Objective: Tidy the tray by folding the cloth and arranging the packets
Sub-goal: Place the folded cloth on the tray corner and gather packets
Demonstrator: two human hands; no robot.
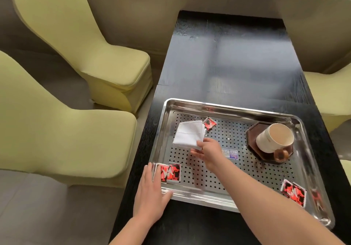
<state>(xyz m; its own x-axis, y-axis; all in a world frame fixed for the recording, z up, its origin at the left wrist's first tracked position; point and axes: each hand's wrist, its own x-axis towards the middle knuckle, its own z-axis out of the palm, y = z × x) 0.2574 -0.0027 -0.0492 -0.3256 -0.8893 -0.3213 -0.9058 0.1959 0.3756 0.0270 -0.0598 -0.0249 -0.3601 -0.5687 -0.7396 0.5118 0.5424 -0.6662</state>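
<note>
A folded white cloth [188, 134] lies in the far left part of the perforated steel tray [226, 106]. My right hand [208, 150] pinches the cloth's near right corner between thumb and fingers. One red-and-black packet [209, 124] lies just beyond the cloth. Two more packets [170, 172] sit together at the tray's near left corner, and another pair of packets [294, 192] lies at the near right. My left hand [151, 193] rests flat with straight fingers on the tray's near left rim, beside the packets there.
A white cup [273, 138] with a brown handle stands on a dark octagonal saucer [254, 130] at the tray's far right. A printed label [230, 154] sticks to the tray floor. The tray sits on a black table [228, 64]. Yellow-green covered chairs [91, 54] flank both sides.
</note>
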